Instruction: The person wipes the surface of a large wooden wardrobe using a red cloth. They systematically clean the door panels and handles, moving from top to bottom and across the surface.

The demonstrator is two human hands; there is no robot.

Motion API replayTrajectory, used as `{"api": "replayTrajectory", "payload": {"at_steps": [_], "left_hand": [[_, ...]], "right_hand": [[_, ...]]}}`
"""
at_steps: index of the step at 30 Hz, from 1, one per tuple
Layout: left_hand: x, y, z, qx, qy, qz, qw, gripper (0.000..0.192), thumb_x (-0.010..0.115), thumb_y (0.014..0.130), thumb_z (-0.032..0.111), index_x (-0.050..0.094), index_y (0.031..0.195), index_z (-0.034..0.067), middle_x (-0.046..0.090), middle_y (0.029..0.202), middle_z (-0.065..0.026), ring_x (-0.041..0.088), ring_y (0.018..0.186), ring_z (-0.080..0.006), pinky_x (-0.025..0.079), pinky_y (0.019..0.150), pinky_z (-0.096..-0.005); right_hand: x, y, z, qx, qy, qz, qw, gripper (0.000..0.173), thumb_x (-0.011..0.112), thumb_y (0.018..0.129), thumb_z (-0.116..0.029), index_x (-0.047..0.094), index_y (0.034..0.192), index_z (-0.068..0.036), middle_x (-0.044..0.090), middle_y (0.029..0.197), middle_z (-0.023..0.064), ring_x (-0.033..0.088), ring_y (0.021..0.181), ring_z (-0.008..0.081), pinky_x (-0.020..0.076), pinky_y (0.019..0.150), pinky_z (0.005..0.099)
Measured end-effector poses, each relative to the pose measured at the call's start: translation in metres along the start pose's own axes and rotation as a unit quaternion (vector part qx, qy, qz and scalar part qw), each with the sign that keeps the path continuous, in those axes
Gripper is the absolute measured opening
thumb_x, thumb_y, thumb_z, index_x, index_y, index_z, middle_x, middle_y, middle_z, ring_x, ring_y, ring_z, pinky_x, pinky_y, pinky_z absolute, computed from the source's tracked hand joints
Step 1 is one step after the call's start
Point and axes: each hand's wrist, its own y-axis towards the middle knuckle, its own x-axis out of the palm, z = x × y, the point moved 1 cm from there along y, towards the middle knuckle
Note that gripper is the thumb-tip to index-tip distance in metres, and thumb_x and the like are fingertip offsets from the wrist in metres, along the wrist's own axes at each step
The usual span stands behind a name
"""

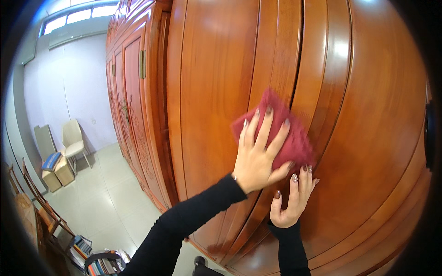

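Note:
My left hand point(257, 157) lies flat on a dark red folded cloth point(293, 141), its fingers spread, pressing the cloth against the glossy wooden door of a wardrobe point(217, 86). The cloth covers part of the dark gap between two door panels. Lower and to the right, my right hand point(293, 203) is raised with its fingers apart; its fingertips are near the cloth's lower edge, and whether they touch it or the door I cannot tell. Nothing shows within the right hand.
A carved reddish wooden cabinet point(136, 103) with brass fittings stands at the left. Beyond it are a pale chair point(73, 143) and boxes point(64, 172) by the wall. Wooden chairs point(43, 203) and books in a bag point(103, 265) are at the lower left. A dark shoe point(199, 261) shows below.

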Motion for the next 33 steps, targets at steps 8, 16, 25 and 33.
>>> {"api": "replayTrajectory", "payload": {"at_steps": [8, 16, 25, 33], "left_hand": [[0.014, -0.177, -0.07, -0.009, -0.052, -0.125, 0.991, 0.063, 0.058, 0.082, 0.037, 0.042, 0.136, 0.009, 0.027, 0.147, -0.0217, 0.014, 0.137, -0.0478, 0.012, 0.105, -0.0672], [-0.01, -0.055, -0.087, 0.078, 0.034, -0.11, 0.99, 0.062, 0.059, 0.078, 0.017, 0.044, 0.138, 0.014, 0.032, 0.147, -0.0155, 0.017, 0.138, -0.0439, 0.015, 0.108, -0.062], [-0.049, 0.176, -0.108, 0.146, 0.056, 0.048, 0.987, 0.062, 0.05, 0.078, 0.006, 0.04, 0.14, 0.012, 0.025, 0.151, -0.0167, 0.015, 0.14, -0.042, 0.015, 0.113, -0.0519], [-0.065, 0.207, -0.126, 0.092, -0.281, -0.004, 0.955, 0.039, 0.049, 0.082, 0.003, 0.059, 0.12, 0.005, 0.038, 0.144, -0.0164, 0.014, 0.142, -0.0332, 0.017, 0.112, -0.0413]], "right_hand": [[0.019, -0.001, -0.01, 0.021, -0.04, -0.026, 0.999, 0.065, 0.055, 0.078, -0.019, 0.038, 0.14, -0.015, 0.04, 0.139, 0.0276, 0.036, 0.13, 0.0468, 0.0099, 0.109, 0.0614], [0.022, -0.003, -0.011, 0.023, -0.119, -0.028, 0.992, 0.055, 0.056, 0.077, -0.021, 0.049, 0.132, -0.016, 0.047, 0.134, 0.0249, 0.045, 0.125, 0.0425, 0.0122, 0.109, 0.0607], [0.022, -0.004, -0.013, 0.016, -0.134, -0.028, 0.99, 0.05, 0.052, 0.078, -0.021, 0.053, 0.128, -0.017, 0.049, 0.131, 0.0238, 0.049, 0.121, 0.0409, 0.0116, 0.11, 0.06], [0.022, -0.006, -0.007, 0.002, -0.146, -0.03, 0.989, 0.05, 0.052, 0.074, -0.017, 0.058, 0.124, -0.017, 0.05, 0.132, 0.0206, 0.05, 0.121, 0.0392, 0.0117, 0.111, 0.0581]]}}
